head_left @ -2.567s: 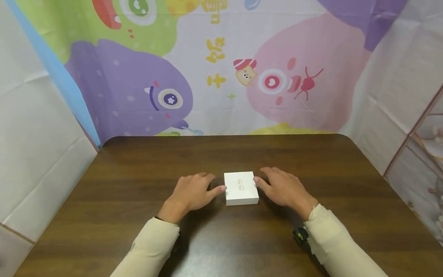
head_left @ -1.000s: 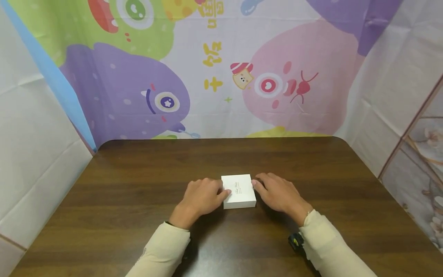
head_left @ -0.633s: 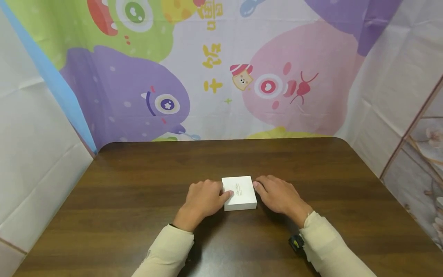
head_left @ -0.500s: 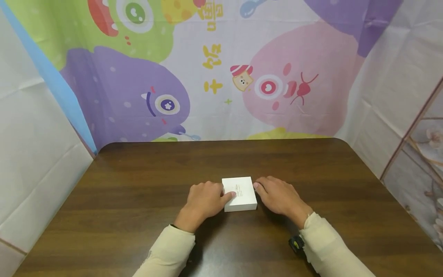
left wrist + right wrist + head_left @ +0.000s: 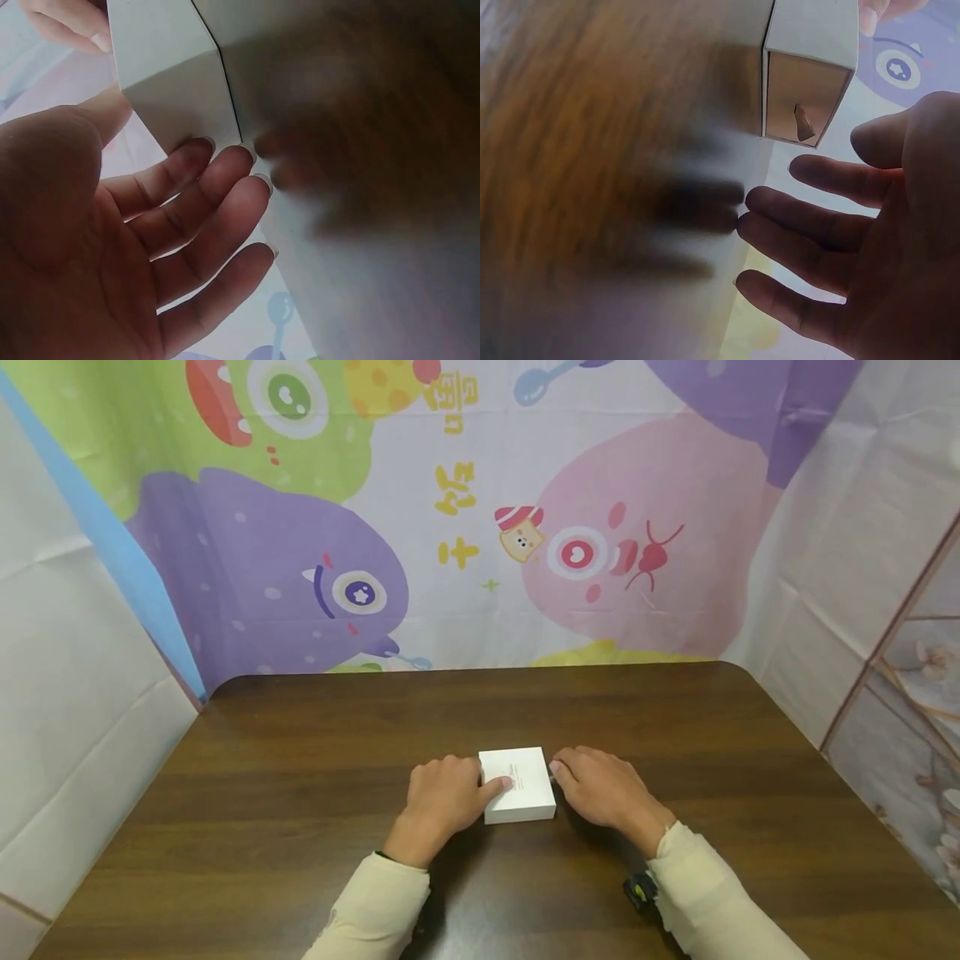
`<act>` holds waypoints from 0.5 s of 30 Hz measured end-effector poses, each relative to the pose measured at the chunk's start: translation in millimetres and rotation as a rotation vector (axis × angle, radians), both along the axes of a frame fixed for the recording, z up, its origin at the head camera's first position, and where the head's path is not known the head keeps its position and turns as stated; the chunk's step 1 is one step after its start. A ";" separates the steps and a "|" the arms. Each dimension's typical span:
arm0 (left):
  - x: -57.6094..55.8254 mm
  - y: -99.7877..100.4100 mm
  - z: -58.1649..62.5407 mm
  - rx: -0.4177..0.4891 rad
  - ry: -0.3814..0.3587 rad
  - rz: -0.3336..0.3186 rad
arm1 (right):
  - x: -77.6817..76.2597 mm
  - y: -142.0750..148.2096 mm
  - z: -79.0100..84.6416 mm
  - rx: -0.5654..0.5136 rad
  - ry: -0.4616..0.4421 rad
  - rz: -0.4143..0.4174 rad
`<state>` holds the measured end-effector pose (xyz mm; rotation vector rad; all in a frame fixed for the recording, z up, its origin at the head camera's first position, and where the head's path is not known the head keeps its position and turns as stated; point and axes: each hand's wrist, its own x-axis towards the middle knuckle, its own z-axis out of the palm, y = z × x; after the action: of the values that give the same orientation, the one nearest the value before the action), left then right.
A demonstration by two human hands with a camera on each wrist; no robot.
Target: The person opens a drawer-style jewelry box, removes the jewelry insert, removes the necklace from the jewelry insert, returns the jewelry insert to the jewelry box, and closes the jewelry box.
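Note:
A flat white drawer-style box [image 5: 528, 806] with small printed lettering lies on the brown wooden table [image 5: 300, 885]. My left hand [image 5: 442, 797] holds its left end, thumb over the lid and index fingertip against the end face, as the left wrist view shows. At the other end, my right hand [image 5: 603, 785] is close by with thumb and forefinger apart. From the right wrist, the box's end face shows an inset drawer front with a small pull tab [image 5: 804, 124] sticking out. The right thumb and forefinger are just below that tab, with nothing between them.
Behind the table's far edge hangs a cloth [image 5: 465, 627] printed with cartoon monsters. Pale panels stand on both sides, the right panel [image 5: 817, 610] patterned with flowers lower down. A dark strapped device [image 5: 640, 891] sits at the right wrist.
My left hand has moved right from beside the box and its thumb now lies over the lid. My right thumb and forefinger have shifted slightly nearer the box's right end.

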<state>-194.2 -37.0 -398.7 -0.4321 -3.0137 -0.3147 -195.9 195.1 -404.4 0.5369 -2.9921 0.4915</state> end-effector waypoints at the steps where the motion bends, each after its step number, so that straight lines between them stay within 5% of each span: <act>1: -0.1 0.3 -0.2 0.003 -0.004 0.000 | -0.1 0.3 -0.1 0.005 0.000 0.000; 15: -3.2 1.7 -0.1 0.010 -0.028 0.025 | -1.8 -1.7 0.1 0.043 0.001 -0.013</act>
<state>-197.5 -35.2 -398.8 -0.3923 -3.0412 -0.3366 -197.7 193.4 -404.4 0.5210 -3.0098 0.4265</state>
